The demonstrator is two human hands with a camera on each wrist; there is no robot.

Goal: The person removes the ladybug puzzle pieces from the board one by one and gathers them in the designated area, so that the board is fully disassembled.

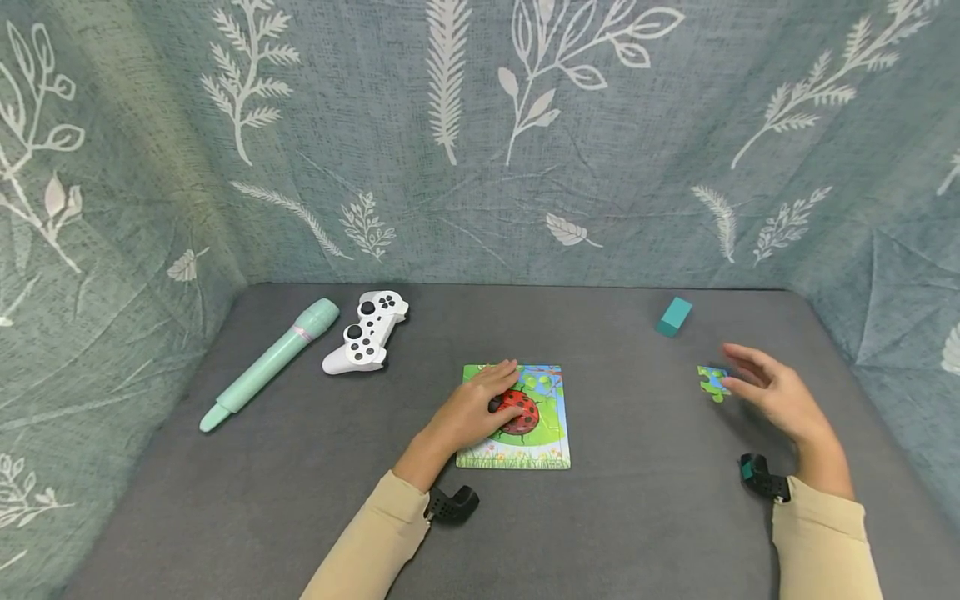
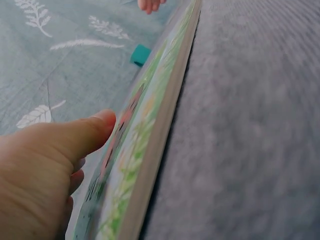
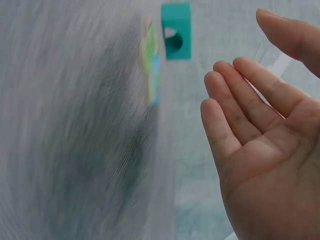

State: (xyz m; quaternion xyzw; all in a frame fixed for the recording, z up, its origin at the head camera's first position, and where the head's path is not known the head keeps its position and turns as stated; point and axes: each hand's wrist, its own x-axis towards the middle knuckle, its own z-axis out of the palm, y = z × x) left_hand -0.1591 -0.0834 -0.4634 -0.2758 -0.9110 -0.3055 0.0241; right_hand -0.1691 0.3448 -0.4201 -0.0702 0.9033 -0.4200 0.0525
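Lying at ten o'clock were a green stick [image 1: 268, 367] and white controller [image 1: 366, 333]. Mid-clock, the loose left hand [image 1: 474, 410] covered part of the ladybug puzzle [image 1: 543, 429]. A teal block [image 1: 674, 317] sat at two; at three, a puzzle piece [image 1: 712, 381], then the loose, empty right hand [image 1: 783, 400].

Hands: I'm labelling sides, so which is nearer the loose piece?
The right hand, close by the piece; the left hand is at the ladybug puzzle.

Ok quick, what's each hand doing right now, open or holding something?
Left hand: open, over the ladybug puzzle.
Right hand: open and empty, close to the loose puzzle piece.
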